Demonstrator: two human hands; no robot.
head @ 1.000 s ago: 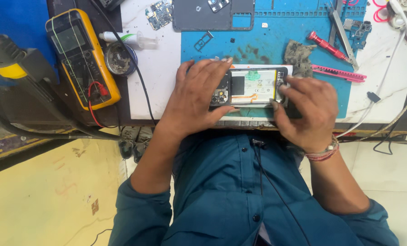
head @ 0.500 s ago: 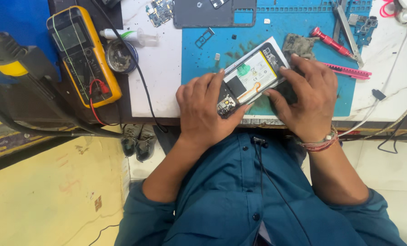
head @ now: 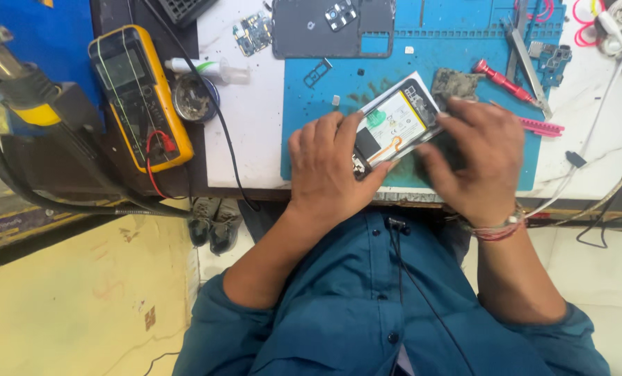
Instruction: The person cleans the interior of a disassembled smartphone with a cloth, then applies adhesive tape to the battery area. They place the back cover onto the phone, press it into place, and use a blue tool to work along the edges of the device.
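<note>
An opened phone (head: 398, 120) with its white battery showing lies tilted on the blue work mat (head: 464, 52). My left hand (head: 332, 170) grips its lower left end, thumb along the edge. My right hand (head: 474, 163) holds the right side, fingers curled over the phone's edge. The lower part of the phone is hidden under both hands. A dark removed back cover (head: 332, 28) lies at the mat's top left.
A yellow multimeter (head: 138, 94) with red and black leads sits left, beside a round tin (head: 194, 97) and a small tube (head: 206, 67). A red screwdriver (head: 502, 80), tweezers (head: 527, 59), a pink pry tool (head: 540, 127) and circuit boards (head: 255, 31) lie around. White cables (head: 603, 160) run right.
The phone lay level near the table edge, then was turned so its right end points up and away. Both hands shifted with it toward the mat's middle.
</note>
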